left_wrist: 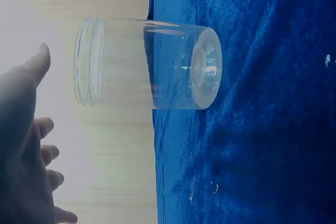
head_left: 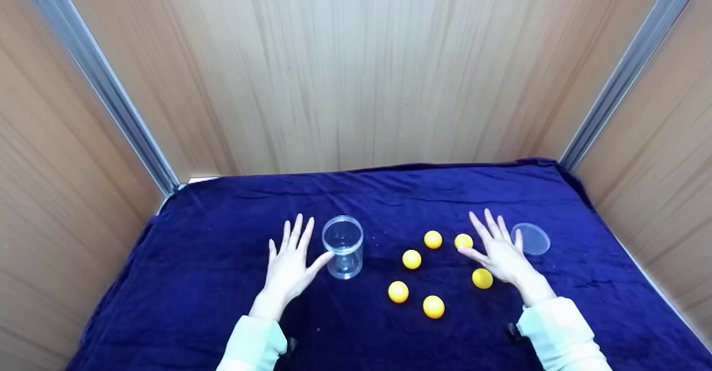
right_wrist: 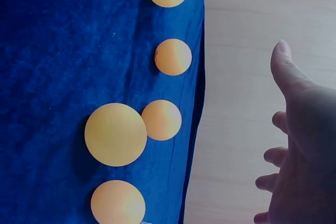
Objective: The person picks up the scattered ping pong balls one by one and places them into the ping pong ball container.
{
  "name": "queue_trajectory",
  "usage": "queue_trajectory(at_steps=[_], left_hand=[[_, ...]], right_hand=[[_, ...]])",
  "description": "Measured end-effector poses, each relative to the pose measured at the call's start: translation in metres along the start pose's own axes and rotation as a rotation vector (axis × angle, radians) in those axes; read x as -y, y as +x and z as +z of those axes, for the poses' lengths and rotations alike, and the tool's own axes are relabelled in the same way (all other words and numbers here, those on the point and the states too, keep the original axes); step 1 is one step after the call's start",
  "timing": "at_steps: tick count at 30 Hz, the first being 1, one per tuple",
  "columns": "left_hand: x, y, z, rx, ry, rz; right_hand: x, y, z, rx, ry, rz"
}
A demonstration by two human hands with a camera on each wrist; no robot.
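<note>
A clear plastic jar point(head_left: 346, 264) stands upright and uncapped on the dark blue cloth. My left hand point(head_left: 288, 271) hovers just left of it, fingers spread and holding nothing; its thumb tip overlaps the jar in the head view. The left wrist view shows a gap between that hand point(left_wrist: 21, 135) and the jar point(left_wrist: 168, 66). My right hand point(head_left: 503, 257) is held over the right side, fingers straight and apart, nothing in it. Near it lie orange ping-pong balls point(head_left: 482, 278), one partly overlapped by its thumb point(head_left: 463, 241). A round clear lid point(head_left: 535, 240) lies flat beyond its little finger.
Several more ping-pong balls point(head_left: 411, 259) are scattered between jar and right hand, two of them closer to the front point(head_left: 433, 307). The wrinkled blue cloth point(head_left: 222, 237) covers the table. Wood-grain panels point(head_left: 356, 82) with metal corner posts point(head_left: 105, 82) enclose the back and sides.
</note>
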State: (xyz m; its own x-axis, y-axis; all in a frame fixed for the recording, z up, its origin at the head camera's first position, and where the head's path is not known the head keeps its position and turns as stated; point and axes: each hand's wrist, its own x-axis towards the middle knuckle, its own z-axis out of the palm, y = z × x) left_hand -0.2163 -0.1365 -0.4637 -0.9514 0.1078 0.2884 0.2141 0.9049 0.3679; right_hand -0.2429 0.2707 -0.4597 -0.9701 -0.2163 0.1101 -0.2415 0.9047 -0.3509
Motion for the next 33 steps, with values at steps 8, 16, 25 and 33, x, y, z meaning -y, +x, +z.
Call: queue_trajectory(at_steps=[8,16,25,33], left_hand=[[-0.001,-0.001,0.001,-0.055,-0.029,0.017],[-0.001,-0.003,0.006,-0.166,-0.066,0.078],[-0.001,-0.005,0.019,-0.304,-0.146,0.165],[0.0,-0.007,0.034,-0.337,-0.316,0.162]], right_hand=[[0.002,0.0,-0.002,-0.022,-0.001,-0.02],[0.006,-0.003,-0.002,-0.052,0.009,-0.034],[0.009,-0.009,0.0,-0.111,0.037,-0.065],[0.011,-0.015,0.007,-0.195,0.109,-0.082]])
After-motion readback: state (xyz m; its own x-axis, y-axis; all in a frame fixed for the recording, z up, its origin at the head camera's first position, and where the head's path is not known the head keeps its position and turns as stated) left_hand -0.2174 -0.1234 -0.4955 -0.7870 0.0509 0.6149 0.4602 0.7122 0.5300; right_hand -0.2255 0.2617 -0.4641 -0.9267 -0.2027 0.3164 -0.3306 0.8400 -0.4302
